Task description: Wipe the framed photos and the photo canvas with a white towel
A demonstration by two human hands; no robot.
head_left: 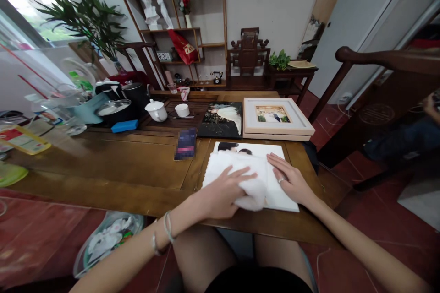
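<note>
My left hand [222,194] rests on a white cloth [252,183] that lies over a large photo print [254,149] on the wooden table [113,160]; its fingers press down on the cloth and bunch it near the front edge. Beside it, my right hand [290,178] lies flat with fingers stretched out on the print's right side, a ring on one finger. Only the top strip of the print, with two heads, shows past the cloth.
Behind the print lie a dark photo print [222,119] and a stacked white picture frame [277,116]. A blurred card [185,143], white teapot [156,111], cup [182,110], kettles and bottles crowd the left. A bin with tissue [108,238] stands below left. Another person sits at right [405,142].
</note>
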